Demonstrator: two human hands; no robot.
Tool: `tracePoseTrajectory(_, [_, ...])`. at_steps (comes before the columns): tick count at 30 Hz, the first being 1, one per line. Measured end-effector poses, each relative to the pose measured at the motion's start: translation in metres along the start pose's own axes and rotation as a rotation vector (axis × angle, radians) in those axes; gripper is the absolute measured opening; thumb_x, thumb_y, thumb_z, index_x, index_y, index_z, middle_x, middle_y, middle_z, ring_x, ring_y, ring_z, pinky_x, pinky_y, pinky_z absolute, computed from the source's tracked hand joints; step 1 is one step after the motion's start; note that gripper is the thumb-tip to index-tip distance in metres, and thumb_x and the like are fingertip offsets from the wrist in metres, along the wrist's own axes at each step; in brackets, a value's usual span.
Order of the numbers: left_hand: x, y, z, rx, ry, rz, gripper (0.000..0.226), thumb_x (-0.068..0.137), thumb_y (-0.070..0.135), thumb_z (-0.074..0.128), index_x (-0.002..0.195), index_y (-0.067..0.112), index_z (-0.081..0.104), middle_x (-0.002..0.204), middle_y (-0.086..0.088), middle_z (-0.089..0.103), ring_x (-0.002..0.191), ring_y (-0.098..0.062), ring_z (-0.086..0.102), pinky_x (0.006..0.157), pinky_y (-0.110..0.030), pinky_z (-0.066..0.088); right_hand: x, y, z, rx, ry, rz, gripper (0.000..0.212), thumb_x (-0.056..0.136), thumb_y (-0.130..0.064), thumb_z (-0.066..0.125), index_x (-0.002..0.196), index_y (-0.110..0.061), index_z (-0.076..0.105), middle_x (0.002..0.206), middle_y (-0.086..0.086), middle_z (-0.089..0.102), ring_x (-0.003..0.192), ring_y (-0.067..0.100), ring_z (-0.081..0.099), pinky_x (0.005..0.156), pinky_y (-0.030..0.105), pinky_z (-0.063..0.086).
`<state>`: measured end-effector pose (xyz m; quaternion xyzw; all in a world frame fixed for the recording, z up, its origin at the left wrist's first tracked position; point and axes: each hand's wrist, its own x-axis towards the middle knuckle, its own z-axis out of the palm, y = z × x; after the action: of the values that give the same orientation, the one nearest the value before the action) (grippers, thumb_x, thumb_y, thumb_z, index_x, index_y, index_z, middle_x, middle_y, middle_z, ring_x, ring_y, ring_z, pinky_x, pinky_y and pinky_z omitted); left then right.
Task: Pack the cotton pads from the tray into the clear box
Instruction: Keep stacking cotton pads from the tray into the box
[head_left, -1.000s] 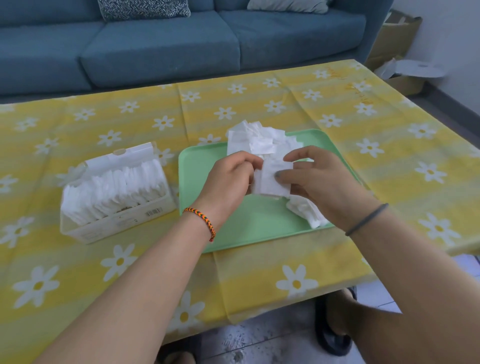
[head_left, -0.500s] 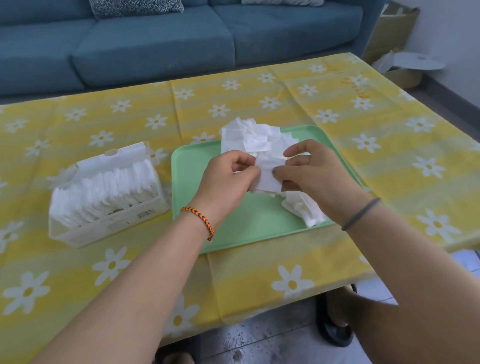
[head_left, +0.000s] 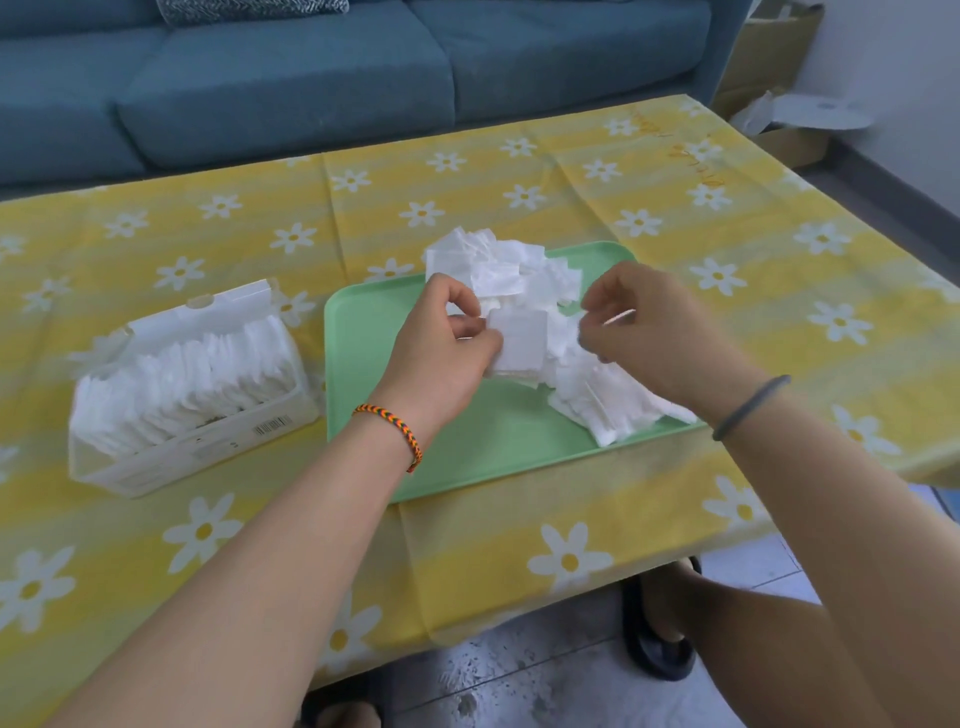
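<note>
Cotton pads (head_left: 519, 291): white squares, loose heap on the far and right part of the tray, a second drift trailing toward the near right rim. One small stack (head_left: 518, 340) is lifted clear of the heap, held upright above the tray's middle.

Left hand (head_left: 441, 343): fingers and thumb clamped on the left edge of that stack. A braided wristband (head_left: 389, 428) sits on this wrist.

Right hand (head_left: 660, 332): half a second ago its fingers met the stack from the right side; now it has drawn back to the right and no longer touches it. Fingers loosely curled, thumb and forefinger near each other; blur makes it unclear whether they pinch a single pad or nothing. A dark band (head_left: 748, 408) circles this wrist.

Judgement: squaring-up of the stack looks finished; the left hand alone carries it, so the move into the box is probably next.

Tray (head_left: 467, 467): pale green, shallow, middle of the counter, near left part bare.

Clear box (head_left: 192, 384): just beside the tray's left edge, lid tipped open at the back, already mostly filled with pads standing on edge. Much of the heap remains, so packing is well along but unfinished.

Counter (head_left: 260, 545): covered in yellow daisy-print cloth. Blue sofa (head_left: 285, 88) beyond it.
</note>
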<state>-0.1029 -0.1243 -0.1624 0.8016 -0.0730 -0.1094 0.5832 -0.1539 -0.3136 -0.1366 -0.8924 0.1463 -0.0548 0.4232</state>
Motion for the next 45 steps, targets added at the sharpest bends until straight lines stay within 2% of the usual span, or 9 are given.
tracePoseTrajectory(3, [0.000,-0.001,0.001,0.082,-0.025,0.064,0.023,0.092,0.000,0.055,0.088,0.022,0.050,0.062,0.009,0.053,0.053,-0.013,0.042,0.046,-0.020,0.034,-0.010,0.014,-0.008,-0.440,-0.099,-0.058,0.014,0.081,-0.014,0.066,0.094,-0.020,0.062,0.091,-0.003,0.066,0.079,0.017,0.061,0.060,0.022,0.043])
tracePoseTrajectory(9, [0.000,-0.003,0.008,0.132,-0.044,0.066,0.038,0.091,-0.004,0.047,0.091,0.022,0.074,0.060,0.020,0.057,0.046,-0.005,0.040,0.044,-0.015,0.031,-0.029,0.020,0.009,-0.640,-0.320,-0.099,0.031,0.094,-0.031,0.053,0.124,-0.037,0.056,0.103,0.000,0.041,0.079,0.021,0.052,0.068,0.031,0.040])
tracePoseTrajectory(13, [-0.002,0.000,0.010,0.110,-0.050,0.013,0.018,0.091,0.011,0.061,0.093,0.024,0.074,0.089,0.016,0.067,0.059,0.007,0.056,0.059,-0.017,0.041,-0.030,0.021,0.011,-0.693,-0.256,-0.101,0.025,0.092,-0.033,0.055,0.116,-0.027,0.055,0.104,0.001,0.046,0.081,0.025,0.056,0.065,0.033,0.044])
tracePoseTrajectory(18, [-0.002,-0.002,0.012,0.148,-0.045,0.022,0.019,0.087,0.005,0.066,0.094,0.022,0.072,0.087,0.017,0.062,0.067,-0.003,0.060,0.060,-0.018,0.040,-0.020,0.022,0.002,-0.576,-0.090,-0.089,0.010,0.082,-0.016,0.062,0.084,-0.016,0.053,0.083,0.002,0.058,0.076,0.027,0.057,0.060,0.033,0.045])
tracePoseTrajectory(21, [0.000,-0.002,0.012,0.144,-0.057,0.039,0.027,0.086,0.000,0.062,0.092,0.024,0.069,0.090,0.010,0.059,0.060,-0.003,0.056,0.057,-0.020,0.040,-0.013,0.023,-0.011,-0.379,0.031,-0.064,0.014,0.078,-0.006,0.064,0.084,-0.016,0.055,0.083,0.002,0.060,0.075,0.025,0.057,0.062,0.033,0.046])
tracePoseTrajectory(28, [-0.002,0.001,0.016,0.092,-0.109,0.067,0.037,0.086,-0.006,0.051,0.089,0.026,0.070,0.089,0.006,0.057,0.064,-0.014,0.049,0.058,-0.026,0.040,-0.015,-0.007,-0.021,0.732,-0.045,0.174,0.028,0.082,0.007,0.067,0.106,-0.007,0.063,0.088,0.016,0.062,0.077,0.025,0.066,0.070,0.034,0.056])
tracePoseTrajectory(33, [-0.005,0.011,0.018,-0.059,-0.118,-0.047,0.033,0.071,0.015,0.044,0.076,0.029,0.073,0.083,-0.009,0.066,0.081,-0.022,0.059,0.089,-0.056,0.056,-0.015,-0.012,0.000,0.674,-0.082,0.212,0.033,0.082,0.008,0.068,0.113,0.001,0.060,0.080,0.011,0.063,0.079,0.029,0.068,0.079,0.042,0.060])
tracePoseTrajectory(38, [-0.005,0.015,0.020,-0.131,-0.119,-0.079,0.021,0.074,0.029,0.052,0.073,0.025,0.073,0.102,-0.012,0.073,0.099,-0.033,0.068,0.095,-0.053,0.054,-0.015,-0.014,0.008,0.613,-0.041,0.228,0.035,0.080,0.008,0.071,0.112,0.002,0.057,0.082,0.015,0.065,0.078,0.032,0.071,0.077,0.042,0.062])
tracePoseTrajectory(45, [-0.005,0.009,0.021,-0.064,-0.106,-0.012,0.012,0.073,0.031,0.063,0.079,0.023,0.069,0.066,0.014,0.062,0.076,-0.015,0.060,0.093,-0.053,0.056,-0.014,-0.013,0.012,0.575,-0.047,0.234,0.035,0.078,0.005,0.074,0.108,-0.003,0.058,0.083,0.017,0.066,0.081,0.035,0.073,0.079,0.047,0.061])
